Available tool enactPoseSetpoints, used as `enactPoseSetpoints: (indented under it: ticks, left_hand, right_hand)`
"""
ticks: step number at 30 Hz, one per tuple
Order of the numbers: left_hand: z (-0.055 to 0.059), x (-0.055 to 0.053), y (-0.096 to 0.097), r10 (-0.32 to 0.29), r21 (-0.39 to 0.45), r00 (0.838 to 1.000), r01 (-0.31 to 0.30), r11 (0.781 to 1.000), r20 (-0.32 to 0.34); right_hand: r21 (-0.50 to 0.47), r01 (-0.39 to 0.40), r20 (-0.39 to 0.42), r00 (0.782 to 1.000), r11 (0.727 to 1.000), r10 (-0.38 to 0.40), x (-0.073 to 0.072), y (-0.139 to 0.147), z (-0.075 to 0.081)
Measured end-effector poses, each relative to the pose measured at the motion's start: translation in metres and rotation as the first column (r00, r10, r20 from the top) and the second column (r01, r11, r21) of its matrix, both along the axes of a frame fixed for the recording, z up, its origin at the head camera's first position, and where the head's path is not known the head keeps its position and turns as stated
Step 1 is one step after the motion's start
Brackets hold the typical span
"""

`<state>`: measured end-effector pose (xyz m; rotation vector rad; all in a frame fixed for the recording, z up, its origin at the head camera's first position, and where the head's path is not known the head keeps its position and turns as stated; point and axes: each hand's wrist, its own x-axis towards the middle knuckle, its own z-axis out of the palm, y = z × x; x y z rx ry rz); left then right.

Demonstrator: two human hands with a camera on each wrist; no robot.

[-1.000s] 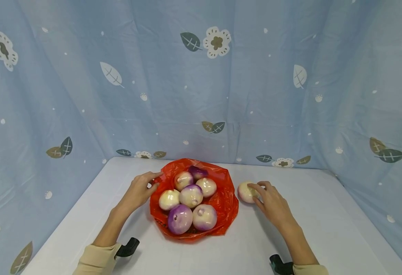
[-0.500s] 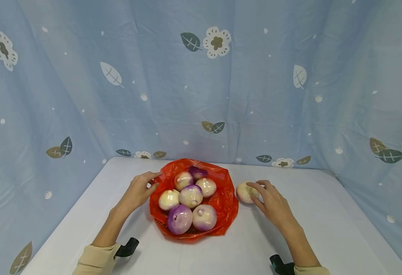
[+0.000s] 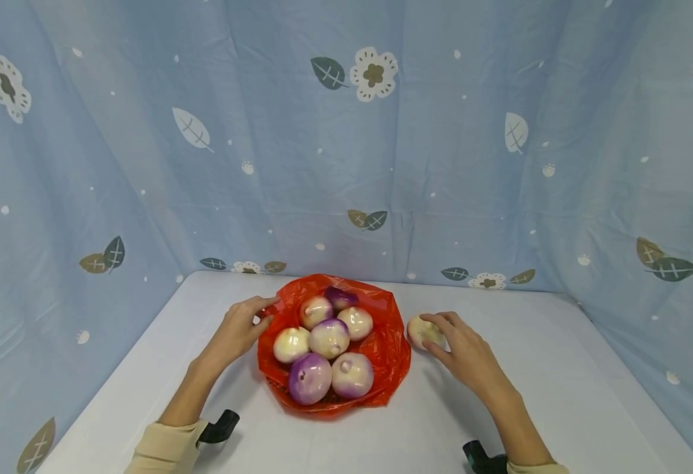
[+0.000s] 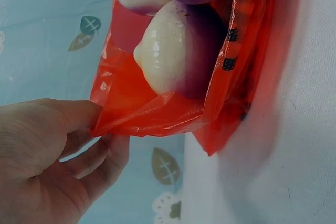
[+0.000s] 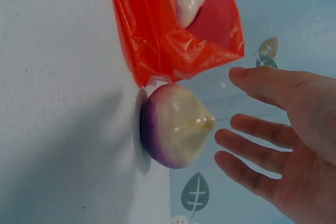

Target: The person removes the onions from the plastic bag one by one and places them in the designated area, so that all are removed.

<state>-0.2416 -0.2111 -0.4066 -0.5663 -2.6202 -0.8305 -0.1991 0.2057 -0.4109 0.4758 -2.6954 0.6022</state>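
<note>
An open red plastic bag lies on the table with several glossy purple-and-white onions inside. At its left edge my left hand pinches the plastic between thumb and fingers; the left wrist view shows the bag's rim in that grip. One loose onion rests on the table just right of the bag, its pointed tip toward my right hand. That hand holds nothing: its fingers are spread and lightly bent, a small gap away from the onion.
The white table meets a blue curtain with leaf and flower prints at the back and both sides. Black wrist mounts stick out from both sleeves low in the head view.
The loose onion has shifted slightly left toward the bag. My right hand has come off it, with its fingers spread a little wider. My left hand stays at the bag's edge.
</note>
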Motion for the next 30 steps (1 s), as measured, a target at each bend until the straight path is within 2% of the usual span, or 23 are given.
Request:
enactPoseSetpoints:
  ticks: [4,11,17,24,30]
  left_hand:
    - [0.0,0.0,-0.001,0.004,-0.002,1.0,-0.004,1.0,-0.004]
    - [0.001,-0.001,0.0,0.003,-0.015,1.0,-0.003,1.0,0.003]
    - [0.001,-0.001,0.001,-0.005,-0.002,1.0,0.005,1.0,0.008]
    - [0.001,-0.001,0.0,0.007,-0.012,1.0,-0.007,1.0,0.011]
    - [0.003,0.0,0.0,0.007,-0.011,1.0,-0.007,1.0,0.012]
  right_hand:
    - [-0.01,-0.012,0.018,1.0,1.0,0.012,0.002,-0.003,0.003]
    - [-0.026,-0.01,0.1,0.995,1.0,0.013,0.005,-0.009,0.008]
    - [-0.058,-0.063,0.107,0.992,0.996,0.069,0.008,-0.016,0.011]
    - [-0.114,-0.113,0.188,0.973,0.987,0.133,0.01,-0.029,0.012]
    - [-0.15,-0.106,0.234,0.962,0.983,0.139,0.011,-0.037,0.012]
